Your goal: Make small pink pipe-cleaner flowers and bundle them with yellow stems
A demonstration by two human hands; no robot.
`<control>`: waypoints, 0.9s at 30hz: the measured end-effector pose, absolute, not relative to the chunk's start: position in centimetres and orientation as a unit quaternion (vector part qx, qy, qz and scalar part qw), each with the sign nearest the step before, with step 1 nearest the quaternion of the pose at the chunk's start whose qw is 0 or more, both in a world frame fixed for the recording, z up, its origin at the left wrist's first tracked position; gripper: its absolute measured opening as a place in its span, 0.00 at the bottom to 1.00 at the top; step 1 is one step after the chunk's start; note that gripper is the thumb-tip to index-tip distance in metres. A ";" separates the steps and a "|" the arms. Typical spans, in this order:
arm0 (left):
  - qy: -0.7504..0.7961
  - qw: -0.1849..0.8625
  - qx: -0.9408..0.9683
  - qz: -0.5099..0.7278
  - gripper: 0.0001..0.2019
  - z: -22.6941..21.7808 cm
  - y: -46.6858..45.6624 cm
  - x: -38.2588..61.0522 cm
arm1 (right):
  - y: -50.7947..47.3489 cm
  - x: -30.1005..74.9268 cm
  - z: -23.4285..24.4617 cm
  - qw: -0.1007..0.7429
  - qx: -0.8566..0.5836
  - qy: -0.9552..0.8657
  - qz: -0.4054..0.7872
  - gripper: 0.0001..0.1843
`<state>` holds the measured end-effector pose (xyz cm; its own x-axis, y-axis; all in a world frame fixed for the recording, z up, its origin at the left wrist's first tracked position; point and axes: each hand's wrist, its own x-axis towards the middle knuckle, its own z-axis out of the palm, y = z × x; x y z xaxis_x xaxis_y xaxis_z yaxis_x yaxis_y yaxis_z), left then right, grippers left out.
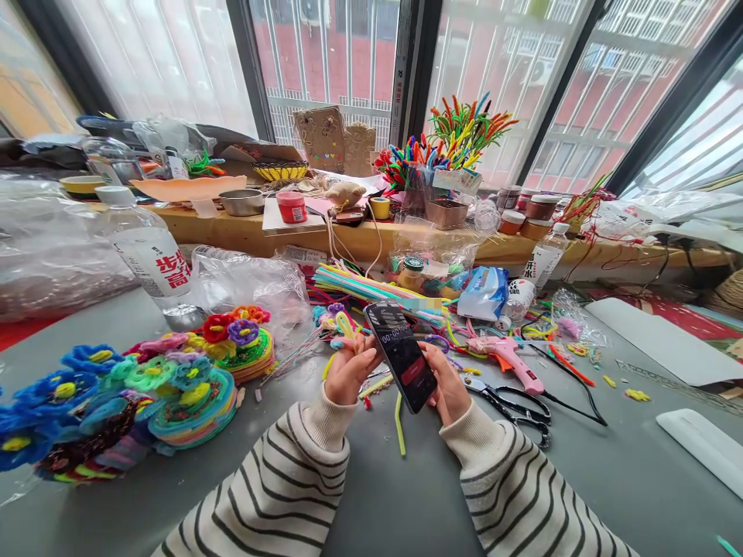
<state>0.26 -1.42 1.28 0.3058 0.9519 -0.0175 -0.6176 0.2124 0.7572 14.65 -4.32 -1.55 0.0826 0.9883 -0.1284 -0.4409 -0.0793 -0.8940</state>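
Observation:
A dark phone (402,357) is tilted above the grey table, its screen showing a row of zeros like a timer. My right hand (448,383) grips its right edge, with the thumb along the side. At the opposite edge, my left hand (351,371) is closed, its fingertips partly hidden behind the phone. Yellow pipe cleaner loops (347,328) show just above the left fingers; whether they are held too I cannot make out. Below the phone lies a short yellow-green pipe cleaner (400,425). Black-handled scissors (516,402) rest right of my right hand.
Pipe cleaner flowers (66,387) on coiled bases fill the left side. A pink glue gun (514,360) and its black cord lie at right. Behind are a pipe cleaner bundle (360,285), a water bottle (154,255) and a crowded wooden ledge (232,232). A white sheet (662,340) lies far right.

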 end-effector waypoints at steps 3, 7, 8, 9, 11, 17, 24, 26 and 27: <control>0.255 0.727 0.335 0.542 0.13 1.0 -1.3 0.3 | -4.3 14.7 -1.6 0.600 -0.430 -0.319 0.594 0.25; 0.237 0.735 0.339 0.537 0.12 1.5 -1.5 0.4 | -4.3 14.6 -1.6 0.605 -0.423 -0.318 0.595 0.24; 0.229 0.736 0.343 0.536 0.12 1.8 -1.6 0.4 | -4.3 14.6 -1.6 0.607 -0.423 -0.316 0.594 0.24; 0.219 0.738 0.348 0.535 0.12 2.0 -1.7 0.5 | -4.3 14.6 -1.6 0.608 -0.424 -0.313 0.594 0.24; 0.198 0.740 0.356 0.535 0.12 2.3 -1.8 0.5 | -4.2 14.5 -1.6 0.609 -0.426 -0.308 0.594 0.23; 0.172 0.742 0.366 0.535 0.10 1.9 -1.6 0.4 | -4.3 14.2 -1.5 0.617 -0.421 -0.300 0.593 0.24; 0.188 0.738 0.364 0.536 0.09 1.4 -1.4 0.2 | -4.2 14.2 -1.4 0.609 -0.419 -0.302 0.601 0.25; 0.191 0.737 0.366 0.535 0.10 1.5 -1.4 0.3 | -4.3 14.1 -1.3 0.609 -0.420 -0.300 0.602 0.25; 0.193 0.736 0.368 0.535 0.10 1.6 -1.4 0.3 | -4.3 14.1 -1.3 0.608 -0.422 -0.298 0.603 0.25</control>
